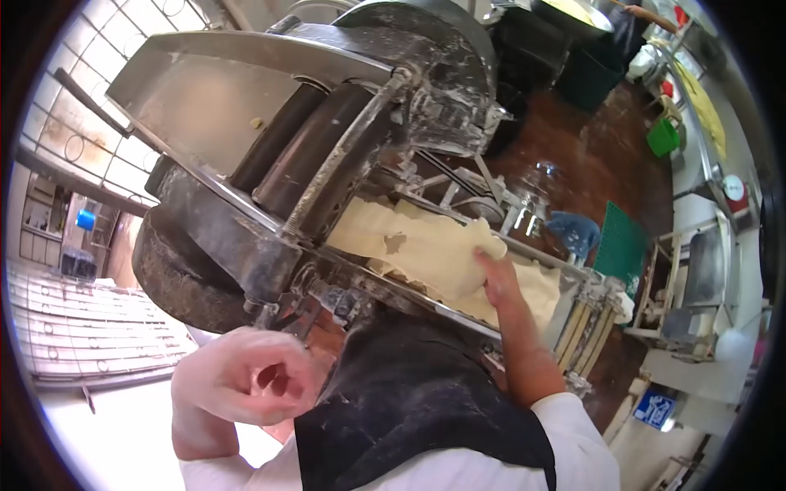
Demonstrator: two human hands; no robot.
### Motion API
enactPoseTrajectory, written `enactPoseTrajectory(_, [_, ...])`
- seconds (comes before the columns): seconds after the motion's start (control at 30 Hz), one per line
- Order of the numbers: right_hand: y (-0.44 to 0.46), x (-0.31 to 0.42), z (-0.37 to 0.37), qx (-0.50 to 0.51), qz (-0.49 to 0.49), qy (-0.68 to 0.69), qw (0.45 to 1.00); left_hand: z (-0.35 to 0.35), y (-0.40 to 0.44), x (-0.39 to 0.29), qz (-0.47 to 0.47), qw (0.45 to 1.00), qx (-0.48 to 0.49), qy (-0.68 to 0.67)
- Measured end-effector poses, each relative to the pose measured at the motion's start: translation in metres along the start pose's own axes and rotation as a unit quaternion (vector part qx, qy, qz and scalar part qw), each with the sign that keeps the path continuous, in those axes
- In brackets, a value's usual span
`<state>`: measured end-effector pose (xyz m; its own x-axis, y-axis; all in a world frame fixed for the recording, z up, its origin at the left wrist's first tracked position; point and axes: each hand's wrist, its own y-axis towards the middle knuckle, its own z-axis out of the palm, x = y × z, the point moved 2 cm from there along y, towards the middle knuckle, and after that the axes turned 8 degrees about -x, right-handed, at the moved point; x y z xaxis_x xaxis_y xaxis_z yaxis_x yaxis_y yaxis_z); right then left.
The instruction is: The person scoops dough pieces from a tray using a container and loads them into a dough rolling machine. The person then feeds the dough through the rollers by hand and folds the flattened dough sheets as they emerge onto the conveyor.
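A long pale dough sheet [434, 250] with a ragged hole stretches from under the rollers of a dough sheeter [319, 155] along the machine's lower tray. My right hand [494, 277] is closed on the sheet's folded end, thumb on top. More dough [536, 290] lies beyond that hand on the tray. My left hand [258, 378] is raised in front of the machine, away from the dough. Its fingers curl toward the thumb in a loose ring, slightly blurred, and I see nothing held in them.
Two dark rollers [315, 147] sit beside a metal feed plate [205, 106]. Wooden rods [588, 331] stand at the tray's right end. Beyond are a green board [620, 245], a green container [663, 137] and a large metal bowl [577, 15], with another person's arm [652, 16] near it.
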<state>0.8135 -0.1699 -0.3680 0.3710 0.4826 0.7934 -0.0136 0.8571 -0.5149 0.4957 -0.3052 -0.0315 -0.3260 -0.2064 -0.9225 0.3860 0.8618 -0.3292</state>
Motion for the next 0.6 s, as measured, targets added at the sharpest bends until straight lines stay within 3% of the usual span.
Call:
enactPoseTrajectory(0.1, [0.014, -0.019, -0.022, -0.019, -0.016, -0.025, 0.999, 0.009, -0.020, 0.031, -0.008, 0.996, -0.007, -0.092])
enactPoseTrajectory(0.17, [0.024, -0.034, -0.037, -0.022, -0.027, -0.040, 0.999, 0.014, -0.024, 0.038, -0.009, 0.997, 0.001, -0.082])
enactPoseTrajectory(0.33, [0.027, -0.044, -0.090, -0.174, -0.006, -0.231, 0.957, 0.019, -0.036, 0.047, -0.026, 0.998, -0.015, -0.060])
enactPoseTrajectory(0.4, [0.031, -0.051, -0.121, -0.145, -0.010, -0.217, 0.965, 0.018, -0.034, 0.054, -0.015, 0.999, 0.037, -0.021])
enactPoseTrajectory(0.43, [0.029, -0.052, -0.131, -0.126, 0.003, -0.134, 0.983, 0.019, -0.033, 0.056, -0.026, 0.999, 0.008, -0.020])
enactPoseTrajectory(0.47, [0.021, -0.040, -0.140, -0.144, 0.009, -0.206, 0.968, 0.022, -0.031, 0.059, -0.052, 0.997, 0.012, -0.049])
enactPoseTrajectory(0.53, [0.015, -0.032, -0.163, -0.099, 0.020, -0.139, 0.985, 0.025, -0.032, 0.069, -0.076, 0.994, 0.006, -0.083])
enactPoseTrajectory(0.6, [0.007, -0.021, -0.189, -0.129, 0.030, -0.170, 0.977, 0.024, -0.035, 0.080, -0.079, 0.995, 0.005, -0.065])
